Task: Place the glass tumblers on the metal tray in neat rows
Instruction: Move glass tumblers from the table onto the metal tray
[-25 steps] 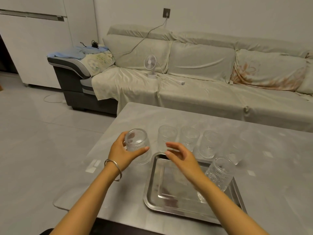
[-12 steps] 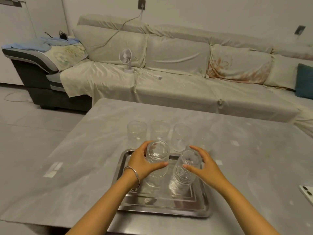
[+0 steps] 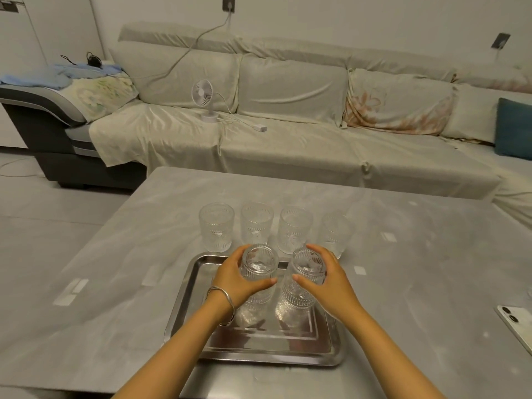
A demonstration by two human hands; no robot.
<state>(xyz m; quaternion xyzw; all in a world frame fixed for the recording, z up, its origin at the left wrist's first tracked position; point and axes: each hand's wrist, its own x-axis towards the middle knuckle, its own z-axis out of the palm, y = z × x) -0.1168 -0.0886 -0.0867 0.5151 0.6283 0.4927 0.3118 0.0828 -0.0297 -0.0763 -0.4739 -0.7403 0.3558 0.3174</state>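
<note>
Glass on steel: two ribbed clear glass tumblers stand side by side inside the shiny rectangular metal tray on the grey marbled table. Left hand, w/ a thin silver bangle on the wrist, wraps the left ribbed tumbler near its rim; right hand wraps the right ribbed tumbler the same way. Both tumblers upright, just beside each other, bases in the tray's middle; whether they rest fully on the tray floor can't be told.

Vs half a sec ago: both hands sit lower and the glasses reach deeper into the tray. A sec ago the left tumbler was held beyond the tray's far-left corner, the right one stood alone at the tray's right side.

Behind the tray's far edge, a row of four matching clear tumblers waits on the table. A white phone lies at the table's right edge. Beyond: cloth-covered beige sofa w/ a small white desk fan.
</note>
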